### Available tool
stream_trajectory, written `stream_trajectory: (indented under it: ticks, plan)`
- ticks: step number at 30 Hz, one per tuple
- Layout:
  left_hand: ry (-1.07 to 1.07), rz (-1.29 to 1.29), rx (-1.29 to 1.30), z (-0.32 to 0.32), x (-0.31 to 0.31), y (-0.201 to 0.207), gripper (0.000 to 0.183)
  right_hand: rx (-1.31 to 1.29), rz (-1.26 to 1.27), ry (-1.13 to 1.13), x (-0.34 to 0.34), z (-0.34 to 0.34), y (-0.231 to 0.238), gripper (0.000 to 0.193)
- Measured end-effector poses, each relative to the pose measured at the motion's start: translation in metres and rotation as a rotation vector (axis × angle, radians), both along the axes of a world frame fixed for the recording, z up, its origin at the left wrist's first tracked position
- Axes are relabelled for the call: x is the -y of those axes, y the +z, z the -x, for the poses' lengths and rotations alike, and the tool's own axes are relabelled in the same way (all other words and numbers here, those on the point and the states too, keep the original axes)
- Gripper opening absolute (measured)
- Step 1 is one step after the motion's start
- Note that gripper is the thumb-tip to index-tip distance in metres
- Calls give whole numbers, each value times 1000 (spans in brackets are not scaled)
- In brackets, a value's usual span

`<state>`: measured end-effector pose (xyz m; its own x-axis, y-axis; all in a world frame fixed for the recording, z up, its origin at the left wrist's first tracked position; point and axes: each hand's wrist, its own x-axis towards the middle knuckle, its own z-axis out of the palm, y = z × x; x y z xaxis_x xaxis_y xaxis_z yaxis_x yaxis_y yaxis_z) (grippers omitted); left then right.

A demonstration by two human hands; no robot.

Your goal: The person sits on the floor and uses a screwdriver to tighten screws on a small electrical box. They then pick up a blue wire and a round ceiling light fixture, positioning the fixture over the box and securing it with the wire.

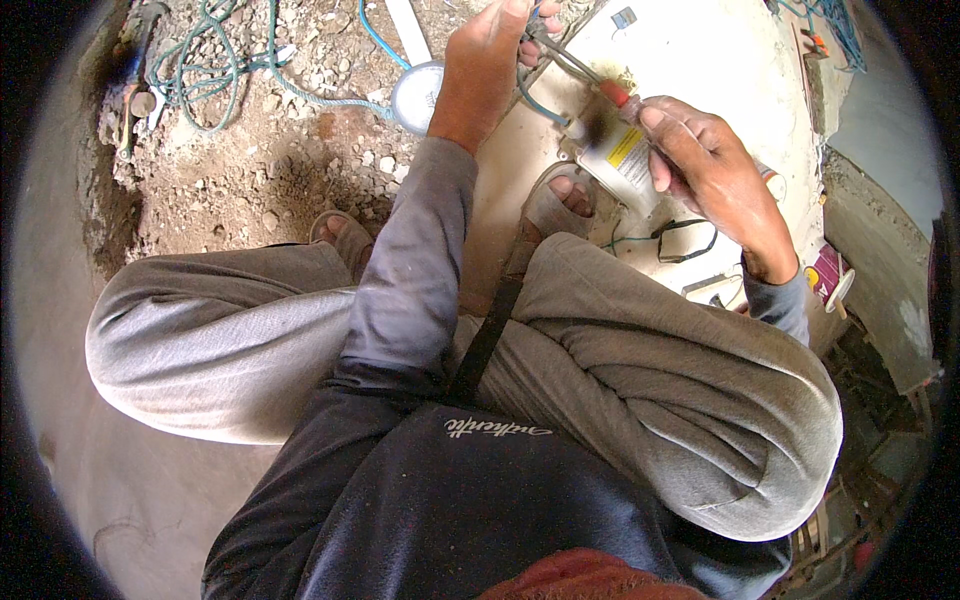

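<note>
Grey sleeves cover both forearms, which are seen from above over the bent knees of a squatting person. The left hand (487,62) is extended forward and upward, its back turned to the camera; its fingers (512,12) are curled closed around a bundle of thin grey wires (560,58) near the upper edge of the view. The right hand (712,165) is brought in from the right with the wrist bent, the palm facing left; its fingers (662,130) are closed on a slim tool with a red tip (614,95), most of whose shaft is hidden in the hand. The red tip is held just above a small white device (622,160), which lies on a pale slab (700,60) directly in front of the sandalled right foot (562,200). A rectangular yellow label (625,145) is borne on the upper face of the device; its print is too small to be told. The wires are led from the left hand down toward the device. A round white roll (415,95) is seen just left of the left wrist, resting on rubble-strewn soil (290,150), and a tangle of green cord (205,70) lies farther left. A small magenta package (827,272) is placed near the right sleeve, at the slab's right edge.
</note>
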<state>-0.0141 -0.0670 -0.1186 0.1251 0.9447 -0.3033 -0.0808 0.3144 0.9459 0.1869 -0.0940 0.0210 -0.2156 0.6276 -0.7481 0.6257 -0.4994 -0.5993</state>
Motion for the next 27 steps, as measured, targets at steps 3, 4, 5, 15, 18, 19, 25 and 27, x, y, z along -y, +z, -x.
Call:
stream_trajectory:
  ticks: [3,4,5,15,18,19,25,27]
  plan:
    - [92,-73,-44,-5,4,-6,49,-71,65,-82,8,5,-13,44]
    - [132,-90,-65,-7,6,-12,48,-82,31,-84,12,9,-18,44]
    - [172,-108,-86,-10,8,-18,47,-92,-4,-87,16,13,-21,43]
    - [239,-137,-146,-17,14,-24,44,20,-295,-60,32,27,-38,33]
    - [225,-152,-225,-11,17,-33,43,-62,-212,-97,29,32,-37,34]
    - [214,-234,-286,-10,17,-40,42,-138,-52,-193,25,30,-35,34]
    - [162,-223,-419,-1,21,-55,41,-163,-93,-184,27,30,-54,34]
    - [142,-290,-481,3,18,-61,42,-2,-453,-29,36,32,-74,33]
